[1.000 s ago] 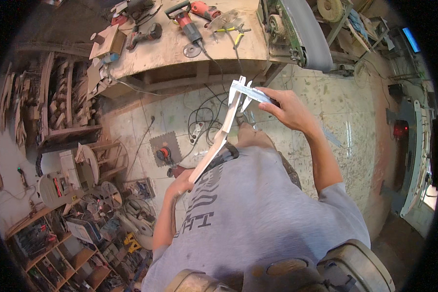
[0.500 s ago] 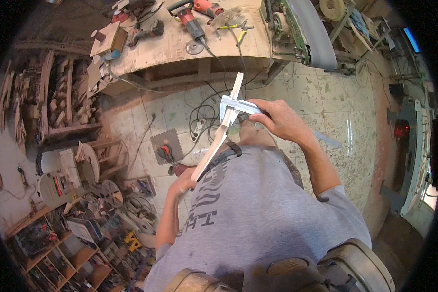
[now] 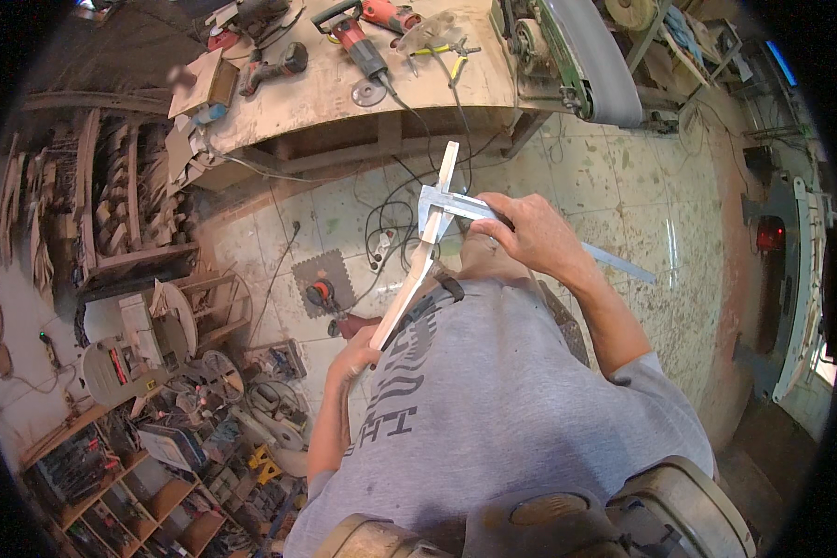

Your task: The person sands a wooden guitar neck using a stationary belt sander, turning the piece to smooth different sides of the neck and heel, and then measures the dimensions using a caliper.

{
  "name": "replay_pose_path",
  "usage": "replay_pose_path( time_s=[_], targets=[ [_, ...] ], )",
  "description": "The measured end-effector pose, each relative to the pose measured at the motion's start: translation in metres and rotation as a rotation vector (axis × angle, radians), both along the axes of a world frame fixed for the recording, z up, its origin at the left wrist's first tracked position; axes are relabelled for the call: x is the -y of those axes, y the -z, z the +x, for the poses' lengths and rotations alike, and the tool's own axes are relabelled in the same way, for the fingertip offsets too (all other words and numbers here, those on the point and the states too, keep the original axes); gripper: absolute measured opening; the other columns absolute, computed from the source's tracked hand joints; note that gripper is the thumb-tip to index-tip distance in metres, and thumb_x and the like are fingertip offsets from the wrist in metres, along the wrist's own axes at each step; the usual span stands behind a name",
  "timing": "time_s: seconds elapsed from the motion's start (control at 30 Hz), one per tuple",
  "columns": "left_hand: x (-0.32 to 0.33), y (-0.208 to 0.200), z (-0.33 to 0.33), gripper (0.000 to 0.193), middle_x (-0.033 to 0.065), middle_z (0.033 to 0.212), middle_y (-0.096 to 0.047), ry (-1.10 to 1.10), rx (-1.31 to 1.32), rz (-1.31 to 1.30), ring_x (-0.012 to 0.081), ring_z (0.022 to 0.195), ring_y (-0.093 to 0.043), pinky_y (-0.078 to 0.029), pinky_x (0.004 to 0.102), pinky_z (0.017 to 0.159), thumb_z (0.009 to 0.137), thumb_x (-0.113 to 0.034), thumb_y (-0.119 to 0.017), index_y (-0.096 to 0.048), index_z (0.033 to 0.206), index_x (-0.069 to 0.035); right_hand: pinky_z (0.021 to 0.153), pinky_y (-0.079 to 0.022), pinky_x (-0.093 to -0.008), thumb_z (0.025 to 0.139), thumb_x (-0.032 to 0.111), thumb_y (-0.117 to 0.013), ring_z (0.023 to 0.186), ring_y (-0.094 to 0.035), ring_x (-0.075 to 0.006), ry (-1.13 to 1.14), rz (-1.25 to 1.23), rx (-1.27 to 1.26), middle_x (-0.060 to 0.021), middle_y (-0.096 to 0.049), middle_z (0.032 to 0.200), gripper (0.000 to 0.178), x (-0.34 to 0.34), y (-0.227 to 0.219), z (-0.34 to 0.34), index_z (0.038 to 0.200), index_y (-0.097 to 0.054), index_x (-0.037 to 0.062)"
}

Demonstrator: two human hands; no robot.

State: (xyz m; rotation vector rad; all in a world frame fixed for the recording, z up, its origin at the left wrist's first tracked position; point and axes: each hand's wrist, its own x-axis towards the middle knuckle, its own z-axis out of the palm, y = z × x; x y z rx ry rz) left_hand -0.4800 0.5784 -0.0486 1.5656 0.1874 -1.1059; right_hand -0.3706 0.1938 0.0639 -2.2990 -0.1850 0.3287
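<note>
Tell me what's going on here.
The person's left hand grips the near end of a pale wood strip. The right hand holds a metal caliper, its jaws straddling the strip farther along. Beyond, a cordless drill and other tools lie on a workbench.

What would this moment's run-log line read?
left hand: grips wooden strip near one end | right hand: holds caliper | caliper: set across strip's upper part

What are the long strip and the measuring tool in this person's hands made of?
The long strip looks like bare wood, pale tan and matte, without visible varnish. The measuring tool seems to be metal, perhaps steel: its surface is silvery grey with a faint sheen.
</note>
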Motion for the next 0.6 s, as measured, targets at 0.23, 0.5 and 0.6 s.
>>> replay_pose_path(
  time_s=[0.23,0.5,0.6],
  targets=[
    [0.003,-0.008,0.001,0.054,-0.0038,0.085,-0.061,-0.023,-0.007,0.021,0.0067,0.068,-0.052,-0.038,0.0239,0.056,0.068,-0.017,-0.071,-0.068,0.12,-0.002,0.072,-0.054,-0.0488,0.099,0.043,-0.067,0.081,-0.072,-0.0415,0.003,-0.047,-0.04,-0.0235,-0.072,0.083,0.045,0.0,-0.002,0.003,0.12,-0.071,0.0032],
    [-0.001,0.005,0.0,0.053,-0.0039,0.086,-0.062,-0.013,-0.027,0.024,0.0069,0.069,-0.053,-0.039,0.0242,0.056,0.068,-0.016,-0.072,-0.068,0.119,-0.002,0.071,-0.054,-0.0478,0.099,0.042,-0.068,0.08,-0.072,-0.0407,0.002,-0.026,-0.026,-0.0232,-0.072,0.082,0.044,0.0,0.001,0.006,0.117,-0.071,0.0025],
    [-0.006,0.015,-0.003,0.051,0.0003,0.088,-0.064,0.038,0.033,0.0,0.0082,0.071,-0.055,-0.043,0.0254,0.058,0.072,-0.016,-0.071,-0.067,0.121,0.0,0.07,-0.055,-0.0456,0.097,0.04,-0.07,0.077,-0.071,-0.0393,-0.001,0.035,0.022,-0.0223,-0.072,0.082,0.041,0.004,0.011,0.009,0.115,-0.072,0.0028]
  ],
)
